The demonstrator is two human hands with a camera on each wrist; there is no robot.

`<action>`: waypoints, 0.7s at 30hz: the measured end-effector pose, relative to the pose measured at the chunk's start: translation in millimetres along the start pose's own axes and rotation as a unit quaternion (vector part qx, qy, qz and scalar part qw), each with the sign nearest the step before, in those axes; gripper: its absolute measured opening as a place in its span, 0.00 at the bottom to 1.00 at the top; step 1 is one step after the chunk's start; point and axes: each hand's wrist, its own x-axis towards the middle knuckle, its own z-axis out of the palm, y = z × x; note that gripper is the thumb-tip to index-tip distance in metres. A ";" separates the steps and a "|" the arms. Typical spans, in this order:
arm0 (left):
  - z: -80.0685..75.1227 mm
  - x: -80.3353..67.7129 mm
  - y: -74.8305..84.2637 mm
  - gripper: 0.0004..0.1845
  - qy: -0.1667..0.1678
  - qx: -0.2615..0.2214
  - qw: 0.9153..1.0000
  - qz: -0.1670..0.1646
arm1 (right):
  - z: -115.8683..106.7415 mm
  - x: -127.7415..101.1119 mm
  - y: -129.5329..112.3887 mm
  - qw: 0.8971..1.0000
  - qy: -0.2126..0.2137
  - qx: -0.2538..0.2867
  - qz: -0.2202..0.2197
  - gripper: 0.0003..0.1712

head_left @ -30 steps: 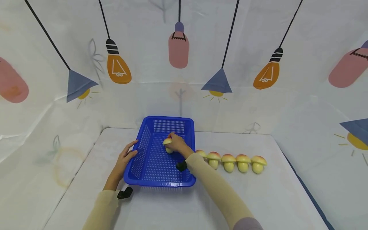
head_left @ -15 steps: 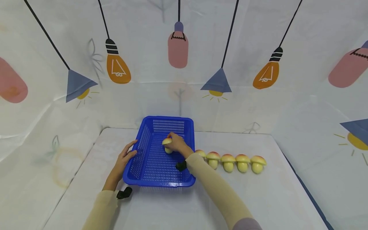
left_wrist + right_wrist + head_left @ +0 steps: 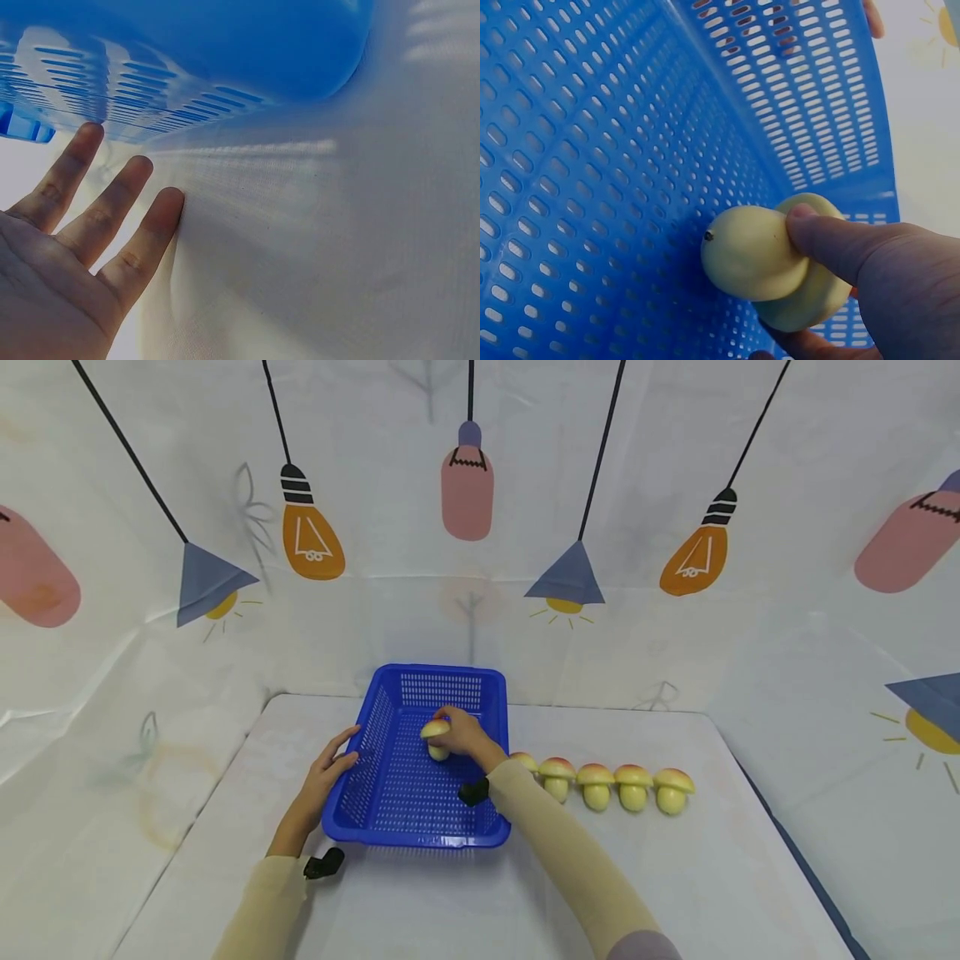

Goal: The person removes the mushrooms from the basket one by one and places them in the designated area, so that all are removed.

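My right hand (image 3: pixel 463 734) reaches into the blue plastic basket (image 3: pixel 416 839) and holds a yellow toy mushroom (image 3: pixel 437 750) with a reddish cap. In the right wrist view the thumb presses on the mushroom's pale stem (image 3: pixel 746 255), with other fingers curled under its cap. The mushroom is low inside, close over the perforated floor. At the basket's left side, my left hand (image 3: pixel 324 774) rests with fingers extended, fingertips at the rim. Its fingers (image 3: pixel 101 217) look straight and spread beside the slotted wall in the left wrist view.
Several similar mushrooms (image 3: pixel 597 787) stand in a row on the white table (image 3: pixel 637 885), right of the basket; the leftmost is partly hidden by the right sleeve (image 3: pixel 570 860). Behind the table hangs a white cloth (image 3: pixel 390 618) printed with lamps.
The mushroom in my right hand has shifted very slightly left inside the basket. My left hand and the row of mushrooms stay where they were.
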 end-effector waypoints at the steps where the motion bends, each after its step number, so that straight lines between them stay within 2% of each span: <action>1: 0.1 -0.1 -0.2 0.31 0.000 0.001 1.000 0.000 | 0.1 0.1 0.4 1.000 0.000 0.001 -0.002 0.28; 11: 1.1 -0.5 -1.7 0.31 0.001 0.004 1.000 -0.001 | -1.7 1.2 1.0 1.000 -0.008 0.016 -0.014 0.27; 21: 2.0 -1.6 0.5 0.31 0.000 0.004 1.000 -0.006 | -3.9 -2.5 0.4 0.997 0.015 0.077 -0.024 0.25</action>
